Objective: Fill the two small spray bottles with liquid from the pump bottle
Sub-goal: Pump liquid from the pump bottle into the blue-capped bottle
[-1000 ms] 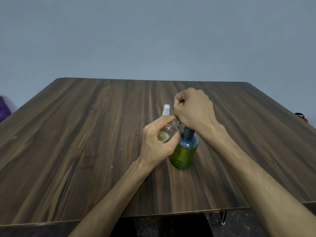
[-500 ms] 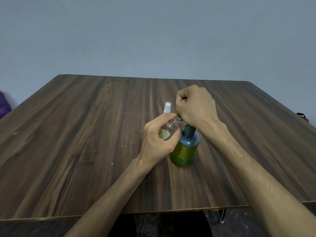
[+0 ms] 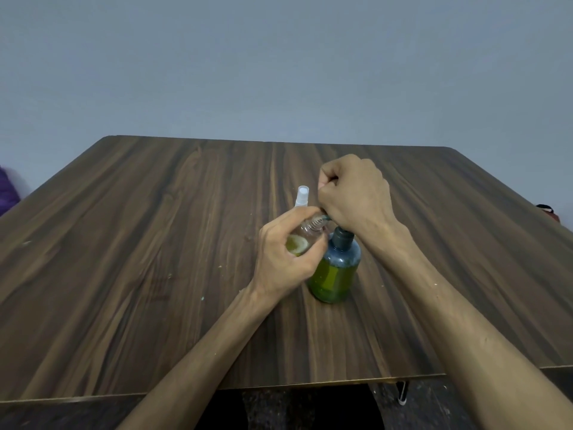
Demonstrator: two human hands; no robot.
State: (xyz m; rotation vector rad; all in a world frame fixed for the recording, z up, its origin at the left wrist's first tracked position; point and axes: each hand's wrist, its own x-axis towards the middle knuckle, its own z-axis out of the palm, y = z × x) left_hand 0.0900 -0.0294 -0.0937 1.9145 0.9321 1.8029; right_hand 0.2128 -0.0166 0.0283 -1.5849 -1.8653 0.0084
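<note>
At mid-surface, slightly right of centre: left hand (image 3: 280, 259) has its fingers (image 3: 291, 220) curled round a small clear bottle (image 3: 305, 232), uncapped, tilted, threaded neck pointing up and right toward the pump spout (image 3: 325, 217). A little yellow-green liquid sits in its low end. Neck and spout tip look to be touching; the joint is partly hidden by the hands, so cannot confirm.

Right hand (image 3: 353, 193) is closed in a fist over the pump head, fingers folded down and pressed together; the head itself is hidden under the hand. Only the dark collar and spout tip show.

Pump bottle (image 3: 336, 271) stands upright on the surface (image 3: 155, 274), just right of the left hand and touching it at the thumb side. Blue-tinted upper body, green liquid filling the lower part.

Second spray bottle (image 3: 302, 198), white top on, stands upright just behind the left hand; its lower body is hidden by that hand.

Outward: open wood grain on all sides of the group. Broad room to the left, also toward the far edge and between the bottles and the near edge, apart from the two forearms crossing it. Right edge is further off than the near one. A few pale specks lie on the left half. Purple thing (image 3: 7, 190) past the left edge; red thing (image 3: 547, 211) past the right edge. Plain grey wall (image 3: 279, 72) behind.
</note>
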